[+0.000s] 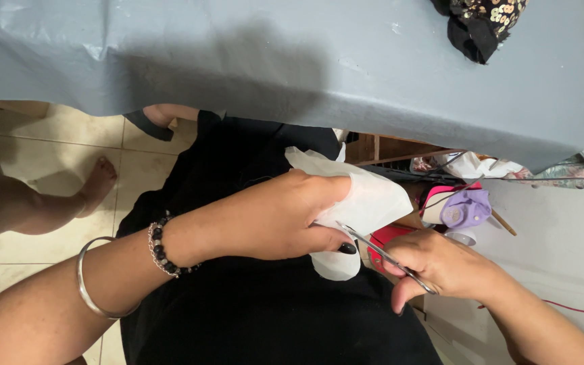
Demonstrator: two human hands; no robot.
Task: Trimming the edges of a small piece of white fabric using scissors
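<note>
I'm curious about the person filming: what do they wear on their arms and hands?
Both forearms are bare, no sleeves. The left wrist carries a plain silver bangle and a bracelet of dark beads. The left hand has dark-painted nails. The right hand shows no jewellery.

Two hands cutting white fabric over a lap.
Left hand [275, 216] pinches the white fabric [366, 199]; right hand [441, 267] works small scissors [380, 251] below a grey-covered table [305, 61].

Grey-blue covered table [292, 61], black sequinned fabric [482, 23] lying at its far edge
</note>
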